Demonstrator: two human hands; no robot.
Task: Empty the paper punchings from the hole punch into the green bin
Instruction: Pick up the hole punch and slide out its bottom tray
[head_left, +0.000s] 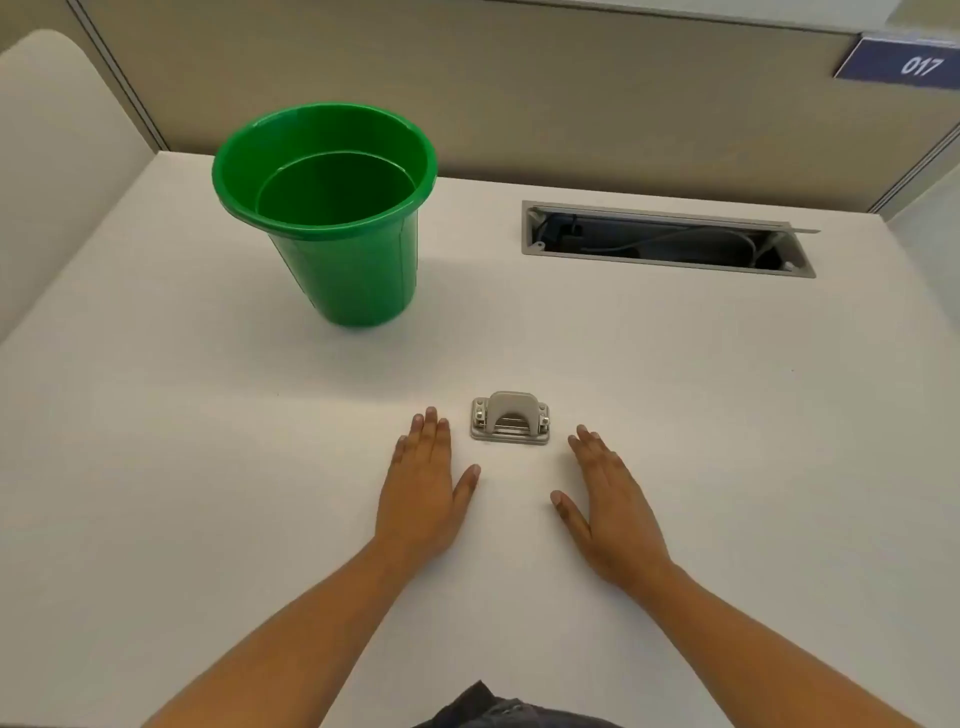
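A small grey hole punch (510, 419) sits upright on the white desk (727, 415), just beyond my fingertips. My left hand (423, 491) lies flat, palm down, a little to its left and nearer me, holding nothing. My right hand (613, 506) lies flat to its right in the same way, also holding nothing. Neither hand touches the punch. The green bin (332, 208) stands upright at the far left of the desk, well beyond my left hand; its inside looks bare.
An open cable slot (667, 239) with wires inside is cut into the desk at the far right. Beige partition walls (519, 93) close off the back and the left side. A blue sign (904, 62) reads 017.
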